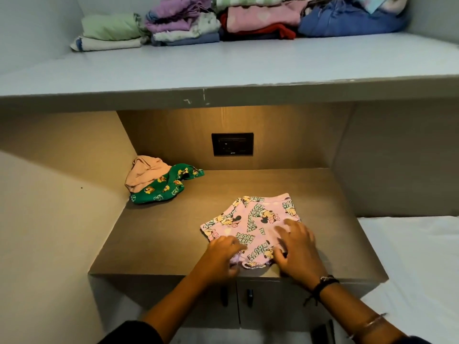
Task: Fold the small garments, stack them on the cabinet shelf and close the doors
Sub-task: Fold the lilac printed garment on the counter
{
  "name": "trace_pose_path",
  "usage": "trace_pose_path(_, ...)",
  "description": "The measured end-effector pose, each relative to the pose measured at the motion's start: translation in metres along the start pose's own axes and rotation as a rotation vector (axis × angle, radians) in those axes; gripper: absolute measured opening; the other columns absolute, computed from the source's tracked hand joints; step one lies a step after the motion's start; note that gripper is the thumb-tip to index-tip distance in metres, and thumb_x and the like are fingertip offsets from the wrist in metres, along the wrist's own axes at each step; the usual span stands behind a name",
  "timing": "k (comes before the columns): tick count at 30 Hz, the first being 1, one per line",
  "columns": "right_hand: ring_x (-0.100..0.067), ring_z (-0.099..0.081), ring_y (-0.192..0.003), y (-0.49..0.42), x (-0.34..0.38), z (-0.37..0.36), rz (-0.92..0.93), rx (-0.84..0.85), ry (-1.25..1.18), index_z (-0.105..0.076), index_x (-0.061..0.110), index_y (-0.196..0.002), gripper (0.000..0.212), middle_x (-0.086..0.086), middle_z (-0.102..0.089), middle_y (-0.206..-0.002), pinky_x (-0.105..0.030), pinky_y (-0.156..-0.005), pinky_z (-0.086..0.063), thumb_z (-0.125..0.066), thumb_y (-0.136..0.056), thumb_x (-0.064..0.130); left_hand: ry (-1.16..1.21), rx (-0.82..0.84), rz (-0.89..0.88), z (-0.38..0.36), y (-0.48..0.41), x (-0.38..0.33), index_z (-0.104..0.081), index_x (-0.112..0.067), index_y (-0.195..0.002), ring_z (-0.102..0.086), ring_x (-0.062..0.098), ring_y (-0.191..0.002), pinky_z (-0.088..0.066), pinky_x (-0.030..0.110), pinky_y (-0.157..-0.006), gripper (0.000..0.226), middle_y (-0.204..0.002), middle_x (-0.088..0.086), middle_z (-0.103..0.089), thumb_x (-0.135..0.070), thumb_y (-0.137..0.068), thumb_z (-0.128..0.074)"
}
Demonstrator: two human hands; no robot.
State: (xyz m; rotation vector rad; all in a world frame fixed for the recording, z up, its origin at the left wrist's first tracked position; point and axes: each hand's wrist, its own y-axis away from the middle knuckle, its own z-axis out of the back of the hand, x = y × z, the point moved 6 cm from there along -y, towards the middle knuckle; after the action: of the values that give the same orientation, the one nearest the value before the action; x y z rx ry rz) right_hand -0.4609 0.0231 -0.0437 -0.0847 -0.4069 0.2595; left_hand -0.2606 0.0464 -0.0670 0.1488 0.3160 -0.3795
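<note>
Seen from the head camera, a pair of small pink printed shorts (250,227) lies flat on a brown counter (154,234), near its front edge. Both hands rest on the near hem: the left hand (221,256) pinches the cloth at its lower left, fingers curled on the fabric, while the right hand (296,247) presses down with fingers spread over the lower right part. The shorts look thin, soft and light — likely to fold easily but slide or crumple, so the hem corners seem the best places to hold. At the back left corner sits an unfolded heap: a peach garment (146,171) on a green printed one (161,188). Above, a grey shelf (223,63) carries folded clothes (248,18). Below the counter, two cabinet doors (268,301) — both shut.
</note>
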Motion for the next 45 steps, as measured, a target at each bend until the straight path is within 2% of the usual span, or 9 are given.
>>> trace_pose_path(7,-0.016,-0.059,-0.103,0.031,0.076,-0.058,0.471,0.147,0.266,-0.057,0.031,-0.108,0.044,0.006,-0.062,-0.109,-0.041,-0.09,-0.048,-0.054,-0.075,0.06,0.013,-0.028,0.275,0.049,-0.015,0.086,-0.04,-0.03,-0.143,-0.034,0.018,-0.137,-0.024,0.043,-0.116,0.058,-0.144,-0.004,-0.042,-0.021,-0.088,-0.057)
trace_pose_path(10,-0.016,-0.06,-0.086,0.028,0.088,-0.068,0.464,0.112,0.274,-0.063,0.029,-0.089,0.019,0.007,-0.063,-0.09,-0.034,-0.076,-0.049,-0.068,-0.076,0.042,-0.004,-0.009,0.497,0.051,-0.025,0.117,-0.051,-0.025,-0.131,-0.048,0.021,-0.12,-0.038,0.043,-0.104,0.048,-0.129,0.0,-0.054,-0.044,-0.088,-0.058)
trace_pose_path(13,-0.014,-0.059,-0.081,0.031,0.091,-0.07,0.419,0.101,0.227,-0.065,0.025,-0.087,0.017,0.006,-0.064,-0.087,-0.027,-0.069,-0.05,-0.075,-0.074,0.028,0.358,-0.021,0.798,0.036,-0.029,0.137,-0.06,-0.021,-0.093,-0.064,0.024,-0.083,-0.05,0.034,-0.071,0.06,-0.089,0.004,-0.067,-0.076,-0.068,-0.059)
trace_pose_path(18,-0.022,-0.059,-0.092,0.03,0.085,-0.063,0.261,0.152,0.054,-0.065,0.014,-0.095,0.015,-0.005,-0.063,-0.098,-0.029,-0.074,-0.048,-0.059,-0.083,0.008,0.816,0.143,0.771,0.028,-0.056,0.116,-0.058,-0.009,-0.083,-0.049,0.016,-0.063,-0.037,0.025,-0.052,0.018,-0.076,0.005,-0.056,-0.027,-0.08,-0.059)
trace_pose_path(21,-0.019,-0.058,-0.097,0.022,0.082,-0.052,0.105,0.079,-0.139,-0.063,0.015,-0.105,0.019,-0.004,-0.062,-0.107,-0.029,-0.082,-0.05,-0.053,-0.089,0.014,1.064,0.194,0.826,0.037,-0.063,0.091,-0.046,-0.016,-0.072,-0.034,0.015,-0.05,-0.029,0.021,-0.043,0.027,-0.062,0.003,-0.044,-0.031,-0.092,-0.036)
trace_pose_path(27,-0.012,-0.056,-0.083,0.02,0.075,-0.028,-0.176,-0.159,-0.396,-0.063,0.016,-0.095,0.011,0.001,-0.063,-0.093,-0.028,-0.073,-0.049,-0.055,-0.089,0.022,0.9,0.013,0.749,0.06,-0.105,0.078,-0.058,-0.006,-0.08,-0.036,0.013,-0.039,-0.024,0.014,-0.032,0.006,-0.055,0.004,-0.047,-0.012,-0.084,-0.059)
trace_pose_path(32,-0.009,-0.042,-0.053,0.043,0.035,-0.012,-0.62,-0.476,-0.654,-0.049,0.011,-0.066,0.02,-0.001,-0.051,-0.06,-0.025,-0.051,-0.036,-0.065,-0.08,0.012,0.914,-0.001,0.457,0.086,-0.159,0.008,-0.053,-0.009,-0.064,-0.044,0.017,-0.034,-0.023,0.015,-0.038,0.024,-0.053,0.009,-0.054,-0.016,-0.086,-0.058)
trace_pose_path(39,-0.015,-0.035,-0.051,0.082,-0.02,-0.032,-0.912,-0.41,-0.69,-0.038,0.018,-0.058,0.033,-0.002,-0.038,-0.054,-0.03,-0.052,-0.03,-0.062,-0.08,0.021,0.781,0.327,0.155,0.037,-0.181,-0.1,-0.065,-0.004,-0.084,-0.046,0.012,-0.039,-0.034,0.014,-0.031,0.025,-0.06,0.006,-0.055,-0.028,-0.092,-0.065)
trace_pose_path(45,-0.015,-0.038,-0.054,0.09,-0.035,-0.034,-0.924,-0.304,-0.522,-0.038,0.017,-0.06,0.031,0.002,-0.043,-0.059,-0.028,-0.051,-0.028,-0.059,-0.081,0.028,0.638,0.107,0.021,0.028,-0.148,-0.079,-0.063,-0.014,-0.093,-0.06,0.019,-0.081,-0.048,0.022,-0.056,0.011,-0.095,0.005,-0.063,-0.012,-0.097,-0.053)
